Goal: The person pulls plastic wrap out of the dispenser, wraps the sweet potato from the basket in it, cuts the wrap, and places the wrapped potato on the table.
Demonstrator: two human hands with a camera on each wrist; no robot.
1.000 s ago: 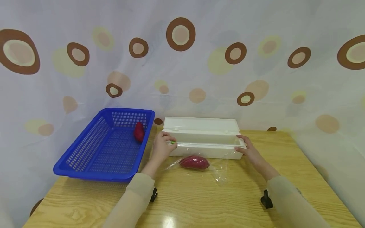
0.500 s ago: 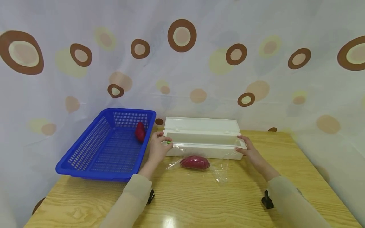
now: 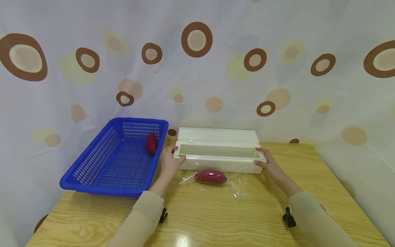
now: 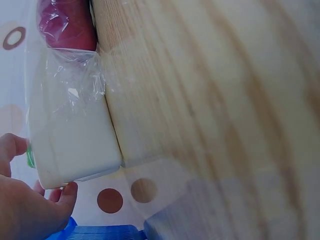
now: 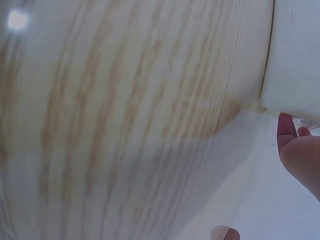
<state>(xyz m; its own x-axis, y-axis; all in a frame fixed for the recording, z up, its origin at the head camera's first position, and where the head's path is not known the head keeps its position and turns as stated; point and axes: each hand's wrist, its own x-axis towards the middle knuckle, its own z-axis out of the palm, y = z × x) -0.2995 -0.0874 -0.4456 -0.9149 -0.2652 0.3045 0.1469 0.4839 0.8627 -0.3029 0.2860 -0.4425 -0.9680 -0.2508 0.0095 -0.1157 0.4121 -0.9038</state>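
A long white cling film box (image 3: 222, 165) stands near the back of the table, lid raised. My left hand (image 3: 169, 163) grips its left end, thumb beside a small green slide cutter (image 3: 181, 154) on the front edge. In the left wrist view, a digit touches that cutter (image 4: 31, 157) while other fingers reach round the box end. My right hand (image 3: 274, 169) holds the right end between thumb and fingers. In front lies a reddish-purple sweet potato (image 3: 211, 176) covered by clear film (image 3: 238, 189), which stretches up to the box.
A blue plastic basket (image 3: 105, 189) sits at the left, with another red-purple sweet potato (image 3: 151, 143) inside at its right wall. Behind the wooden table (image 3: 222, 219) hangs a patterned curtain (image 3: 228, 96), close to the box lid.
My left hand has slid left along the box's front edge, the green cutter moving with it to the left end. Its fingers now close round that end. My right hand stays in place.
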